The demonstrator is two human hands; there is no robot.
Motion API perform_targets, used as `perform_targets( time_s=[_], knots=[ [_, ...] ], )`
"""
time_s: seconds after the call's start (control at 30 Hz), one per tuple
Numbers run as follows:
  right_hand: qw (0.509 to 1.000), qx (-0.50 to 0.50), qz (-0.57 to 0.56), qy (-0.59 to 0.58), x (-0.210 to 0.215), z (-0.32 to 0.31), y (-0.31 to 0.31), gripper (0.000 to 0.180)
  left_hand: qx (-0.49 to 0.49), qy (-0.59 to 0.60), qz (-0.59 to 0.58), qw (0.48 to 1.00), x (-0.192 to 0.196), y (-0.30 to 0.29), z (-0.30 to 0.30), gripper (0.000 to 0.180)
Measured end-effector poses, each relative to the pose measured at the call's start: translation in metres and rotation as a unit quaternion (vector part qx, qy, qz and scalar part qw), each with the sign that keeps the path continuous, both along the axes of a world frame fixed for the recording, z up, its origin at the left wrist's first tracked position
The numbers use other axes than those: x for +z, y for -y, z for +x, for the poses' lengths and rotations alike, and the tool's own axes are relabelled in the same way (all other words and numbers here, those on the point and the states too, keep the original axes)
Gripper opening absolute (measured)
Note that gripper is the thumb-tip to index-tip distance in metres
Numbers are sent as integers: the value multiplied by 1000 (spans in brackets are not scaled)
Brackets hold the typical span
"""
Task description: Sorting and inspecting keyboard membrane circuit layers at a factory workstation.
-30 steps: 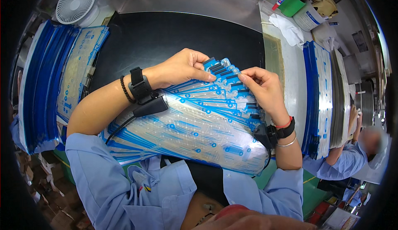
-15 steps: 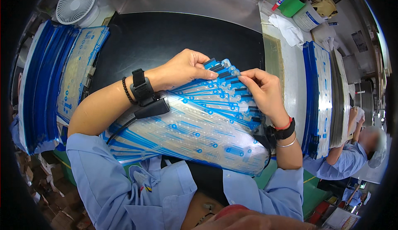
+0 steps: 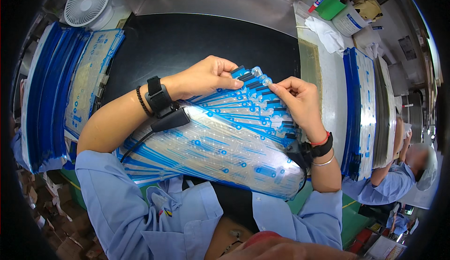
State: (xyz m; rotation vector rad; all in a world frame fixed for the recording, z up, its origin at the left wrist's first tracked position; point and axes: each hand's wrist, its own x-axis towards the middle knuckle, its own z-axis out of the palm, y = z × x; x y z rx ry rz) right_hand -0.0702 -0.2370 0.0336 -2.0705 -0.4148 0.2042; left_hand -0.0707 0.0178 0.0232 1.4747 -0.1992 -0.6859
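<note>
The fanned stack of clear, blue-printed flexible film sheets (image 3: 211, 143) lies across the black mat (image 3: 187, 40) at six o'clock. The left hand (image 3: 206, 77) presses flat on the sheets' tabbed ends, while the right hand (image 3: 297, 103) pinches one tab at one o'clock. To part a single sheet cleanly, it seems best to keep that pinch narrow and the stack pinned.

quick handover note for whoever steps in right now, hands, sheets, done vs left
Left hand: fingers resting on the far end of the fanned stack of clear plastic sheets with blue printed lines.
Right hand: pinching a sheet tab at that same end.
The stack lies across the black mat, near end at the body.
More blue-edged sheets stand at left and right.
Done: stack fanned. Left: how many sheets remain cannot be told.
</note>
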Motion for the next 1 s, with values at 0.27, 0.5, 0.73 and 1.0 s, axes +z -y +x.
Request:
perform_targets(
  time_s=[0.27, 0.5, 0.73, 1.0],
  knots=[
    [998, 0, 68, 5, -8, -2, -1, 17, -28, -8, -5, 1000, -4, -4, 3, 28],
    [999, -4, 32, -6, -5, 4, -9, 18, -16, 11, 23, 1000, 0, -3, 2, 28],
    [999, 11, 33, 15, -2, -2, -4, 16, -11, -4, 40, 999, 0, -2, 2, 28],
    [998, 11, 60, 24, -6, -4, -3, 16, -8, 6, 38, 999, 0, -2, 1, 27]
  ],
)
